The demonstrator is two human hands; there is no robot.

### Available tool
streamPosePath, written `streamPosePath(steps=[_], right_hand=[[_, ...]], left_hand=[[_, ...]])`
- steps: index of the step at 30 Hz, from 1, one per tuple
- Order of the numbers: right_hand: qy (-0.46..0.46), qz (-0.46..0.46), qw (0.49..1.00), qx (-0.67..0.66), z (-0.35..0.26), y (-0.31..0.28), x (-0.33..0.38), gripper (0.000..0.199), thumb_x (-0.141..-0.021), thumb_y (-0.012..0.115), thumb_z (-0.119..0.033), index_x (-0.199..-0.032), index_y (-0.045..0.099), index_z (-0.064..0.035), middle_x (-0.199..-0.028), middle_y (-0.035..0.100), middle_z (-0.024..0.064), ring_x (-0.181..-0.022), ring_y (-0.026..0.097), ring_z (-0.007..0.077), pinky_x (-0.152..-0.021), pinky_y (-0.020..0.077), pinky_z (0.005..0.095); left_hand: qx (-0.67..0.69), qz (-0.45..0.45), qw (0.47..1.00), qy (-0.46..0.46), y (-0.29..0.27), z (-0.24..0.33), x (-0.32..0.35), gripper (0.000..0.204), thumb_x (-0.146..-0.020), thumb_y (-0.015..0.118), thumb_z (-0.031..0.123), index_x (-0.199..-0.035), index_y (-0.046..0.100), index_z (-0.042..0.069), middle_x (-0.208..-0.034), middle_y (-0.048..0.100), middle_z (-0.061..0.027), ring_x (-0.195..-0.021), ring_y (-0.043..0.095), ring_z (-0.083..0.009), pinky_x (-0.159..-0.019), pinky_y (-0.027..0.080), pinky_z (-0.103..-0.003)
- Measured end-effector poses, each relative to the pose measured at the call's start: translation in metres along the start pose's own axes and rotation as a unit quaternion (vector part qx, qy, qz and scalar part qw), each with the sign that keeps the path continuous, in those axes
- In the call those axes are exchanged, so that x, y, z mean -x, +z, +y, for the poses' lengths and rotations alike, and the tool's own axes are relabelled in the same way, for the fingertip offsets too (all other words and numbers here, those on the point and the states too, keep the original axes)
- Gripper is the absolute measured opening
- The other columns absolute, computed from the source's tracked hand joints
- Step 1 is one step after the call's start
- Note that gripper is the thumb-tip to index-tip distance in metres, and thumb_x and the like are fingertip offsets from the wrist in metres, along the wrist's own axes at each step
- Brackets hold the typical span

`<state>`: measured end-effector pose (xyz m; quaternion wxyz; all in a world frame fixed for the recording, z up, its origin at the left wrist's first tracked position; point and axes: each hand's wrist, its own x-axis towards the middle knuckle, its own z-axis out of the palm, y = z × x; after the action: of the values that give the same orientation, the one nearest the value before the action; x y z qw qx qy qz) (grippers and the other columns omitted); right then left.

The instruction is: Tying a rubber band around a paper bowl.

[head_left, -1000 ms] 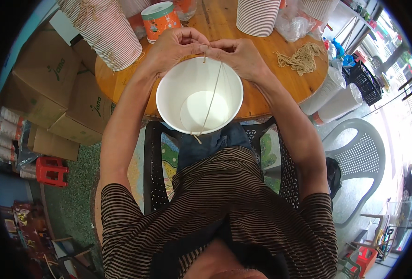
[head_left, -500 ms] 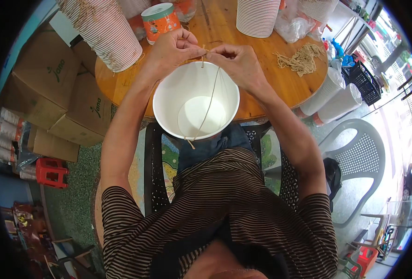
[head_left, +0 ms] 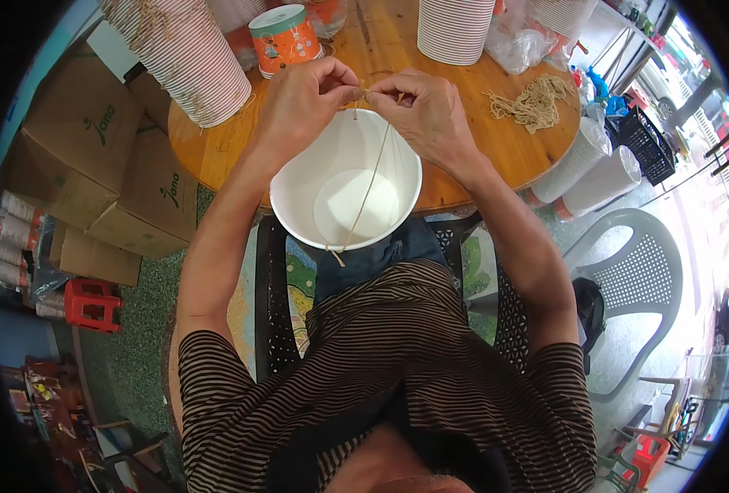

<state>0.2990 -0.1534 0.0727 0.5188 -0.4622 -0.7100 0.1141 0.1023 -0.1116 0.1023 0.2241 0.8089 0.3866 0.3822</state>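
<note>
both hands, left (head_left: pixel 303 103) and right (head_left: pixel 426 115), pinch a tan string (head_left: pixel 366 193) at the white paper bucket's (head_left: pixel 299 197) far rim.

Both hands meet at the far rim of a white paper bowl (head_left: pixel 346 185): the left hand (head_left: pixel 303 103) and right hand (head_left: pixel 426 111) pinch a tan string (head_left: pixel 367 193) that hangs across the bowl toward 6 o'clock. A bundle of strings (head_left: pixel 533 100) lies on the round wooden table (head_left: pixel 216 152) at 2 o'clock, and a stack of striped cups (head_left: pixel 185 53) leans at 10 o'clock.

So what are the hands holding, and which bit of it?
Both the left hand and right hand pinch the top end of a thin tan string at the far rim of the white paper bowl; the rest dangles.
</note>
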Motion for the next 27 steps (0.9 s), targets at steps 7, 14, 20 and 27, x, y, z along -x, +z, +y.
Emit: streamPosePath(steps=[7, 14, 20, 27], right_hand=[[-0.030, 0.002, 0.999, 0.028, -0.001, -0.002, 0.000, 0.013, -0.084, 0.073, -0.015, -0.090, 0.078, -0.0050, -0.083, 0.072, 0.0118, -0.072, 0.071, 0.0268, -0.066, 0.0550, 0.0368], [-0.031, 0.000, 0.999, 0.026, -0.001, -0.003, 0.000, 0.013, -0.084, 0.073, -0.015, -0.090, 0.078, -0.0043, -0.082, 0.071, 0.0115, -0.071, 0.070, 0.0275, -0.065, 0.0542, 0.0372], [0.068, -0.030, 0.996, -0.046, 0.011, 0.004, 0.000, 0.022, -0.092, 0.072, -0.019, -0.100, 0.076, 0.0007, -0.078, 0.070, 0.0012, -0.070, 0.058, 0.0039, -0.065, 0.0492, 0.0249], [0.098, -0.056, 0.989, -0.091, 0.012, 0.005, -0.001, 0.024, -0.094, 0.070, -0.020, -0.099, 0.075, 0.0033, -0.081, 0.069, -0.0012, -0.073, 0.057, 0.0029, -0.066, 0.0490, 0.0230]], left_hand=[[-0.074, -0.007, 0.997, 0.014, -0.002, 0.013, 0.005, 0.018, -0.094, 0.073, 0.014, -0.107, 0.075, 0.001, -0.092, 0.078, -0.0064, -0.078, 0.071, -0.0105, -0.073, 0.055, -0.028], [-0.065, -0.059, 0.996, 0.004, 0.000, 0.007, 0.001, 0.015, -0.098, 0.068, 0.011, -0.107, 0.071, -0.001, -0.092, 0.075, -0.0049, -0.081, 0.068, -0.0102, -0.076, 0.054, -0.028], [0.104, -0.114, 0.987, -0.053, -0.004, -0.019, -0.010, 0.012, -0.099, 0.069, 0.010, -0.104, 0.068, 0.000, -0.095, 0.068, 0.0009, -0.082, 0.064, -0.0060, -0.075, 0.053, -0.022], [0.209, -0.125, 0.966, -0.087, -0.006, -0.019, -0.009, 0.010, -0.098, 0.068, 0.008, -0.104, 0.069, 0.000, -0.094, 0.068, 0.0000, -0.083, 0.065, -0.0058, -0.077, 0.055, -0.022]])
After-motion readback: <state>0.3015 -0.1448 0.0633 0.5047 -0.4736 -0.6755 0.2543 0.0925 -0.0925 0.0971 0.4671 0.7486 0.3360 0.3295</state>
